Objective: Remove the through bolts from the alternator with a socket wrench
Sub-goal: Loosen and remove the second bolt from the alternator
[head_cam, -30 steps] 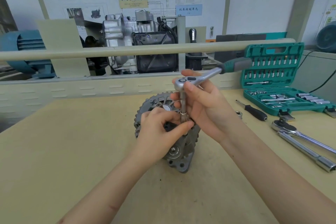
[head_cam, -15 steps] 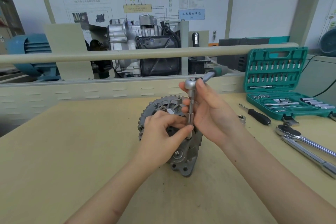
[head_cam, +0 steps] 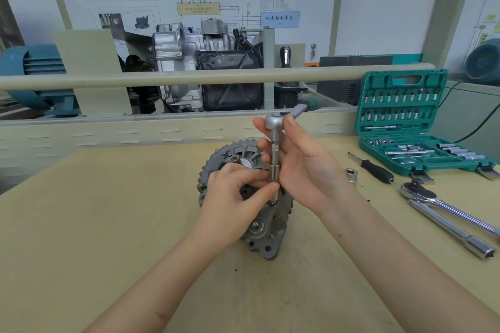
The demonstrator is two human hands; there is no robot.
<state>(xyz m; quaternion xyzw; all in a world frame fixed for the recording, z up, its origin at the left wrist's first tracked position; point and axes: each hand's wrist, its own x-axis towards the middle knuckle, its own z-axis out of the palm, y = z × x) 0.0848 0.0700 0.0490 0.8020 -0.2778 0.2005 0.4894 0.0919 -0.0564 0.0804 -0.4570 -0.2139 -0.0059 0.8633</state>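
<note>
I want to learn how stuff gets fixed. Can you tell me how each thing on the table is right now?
Alternator: standing on edge on the table.
Socket wrench: upright, its tip down on the alternator.
Left hand: pinching the wrench's lower end.
Right hand: curled round the wrench shaft.
Tool case: open, lid up.
Screwdriver: lying flat.
Loose socket: standing alone.
Big wrenches: lying unused.

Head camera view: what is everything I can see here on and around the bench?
alternator: one, grey, bench centre
socket wrench: one, silver, upright on alternator
tool case: one, green, open, far right
screwdriver: one, black-handled, beside case
loose socket: one, silver, right of hands
long wrenches: two, silver, right edge
bench: one, tan
engine display: one, grey-black, behind rail
left hand: pinches wrench's lower end
right hand: holds wrench shaft
</note>
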